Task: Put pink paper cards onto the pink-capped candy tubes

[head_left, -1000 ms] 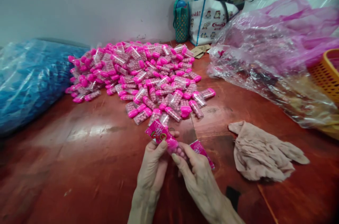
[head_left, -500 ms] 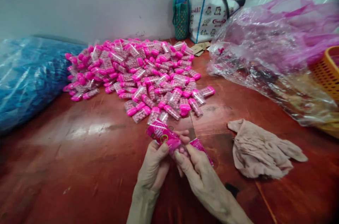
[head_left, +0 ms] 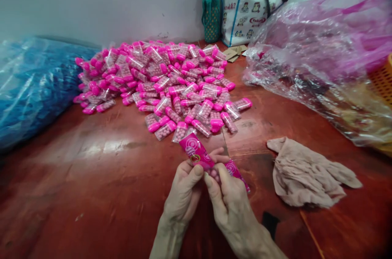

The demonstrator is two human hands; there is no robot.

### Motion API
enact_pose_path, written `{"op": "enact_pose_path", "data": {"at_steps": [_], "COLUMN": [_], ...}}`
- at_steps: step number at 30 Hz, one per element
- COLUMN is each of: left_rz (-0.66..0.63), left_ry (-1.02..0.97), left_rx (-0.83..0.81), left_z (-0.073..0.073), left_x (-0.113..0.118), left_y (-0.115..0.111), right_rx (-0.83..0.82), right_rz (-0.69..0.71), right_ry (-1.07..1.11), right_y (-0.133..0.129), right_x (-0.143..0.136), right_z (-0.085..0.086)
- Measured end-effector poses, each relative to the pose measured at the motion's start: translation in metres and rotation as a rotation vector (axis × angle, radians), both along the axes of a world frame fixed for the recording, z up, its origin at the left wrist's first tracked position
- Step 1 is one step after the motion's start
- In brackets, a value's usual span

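Both hands meet at the lower centre of the frame, closed around one small object. The left hand (head_left: 185, 191) has its thumb pressed down on the near end of a bright pink, glossy, flat film sleeve printed with circles (head_left: 195, 151), its fingers curled underneath; some of them seem to reach out behind, towards the right. The right hand (head_left: 231, 198) is nearly closed, thumb and forefinger pinching a small clear plastic container of pale pink balls (head_left: 214, 174), much of it hidden by the grip.

Sleeve and container lie end to end between the hands, roughly on one line: the long axis slants from upper left, where the sleeve's free end points at the heap, down to lower right, into the right hand. The left hand is nearer the sleeve, the right nearer the container. How far one overlaps the other cannot be told.

A second pink printed film sleeve (head_left: 235, 171) lies just beyond the right hand, partly covered by it. Across the upper centre spreads a large heap of clear, pink-capped containers (head_left: 171, 75) on the red-brown wooden surface (head_left: 92, 193), its nearest pieces just beyond the held sleeve's tip. A crumpled beige cloth glove (head_left: 306, 173) lies apart at lower right.
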State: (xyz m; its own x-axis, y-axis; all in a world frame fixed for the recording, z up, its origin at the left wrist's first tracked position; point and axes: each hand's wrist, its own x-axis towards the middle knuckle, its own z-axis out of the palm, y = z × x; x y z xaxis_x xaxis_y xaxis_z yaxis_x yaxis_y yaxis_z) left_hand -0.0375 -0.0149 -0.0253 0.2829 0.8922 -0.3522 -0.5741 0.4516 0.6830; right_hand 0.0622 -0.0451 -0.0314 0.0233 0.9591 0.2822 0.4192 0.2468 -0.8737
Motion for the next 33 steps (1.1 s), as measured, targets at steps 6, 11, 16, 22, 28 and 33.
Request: {"op": "enact_pose_path", "data": {"at_steps": [6,11,16,22,28,33], "left_rz": [0.081,0.16,0.202,0.107,0.098,0.085], "left_ry": [0.024,0.047,0.085,0.131,0.166,0.129], "left_rx": [0.014,0.016,0.015,0.048,0.086,0.078], "left_z": [0.003,0.007,0.004,0.005,0.007,0.004], "left_x": [0.003,0.003,0.003,0.008,0.005,0.007], "left_y": [-0.005,-0.004,-0.004,-0.007,-0.005,-0.009], "right_rx": [0.038,-0.049,-0.046,-0.038,-0.042,-0.053], "right_rz": [-0.022,0.001,-0.043,-0.073,-0.069,-0.091], "right_ry": [0.02,0.071,0.08,0.098,0.065,0.053], "right_y": [0.001,0.003,0.0,-0.006,-0.005,-0.001], "right_x": [-0.001,-0.004,-0.008,-0.008,-0.002,0.002], "right_z": [0.005,0.003,0.001,0.004,0.007,0.006]}}
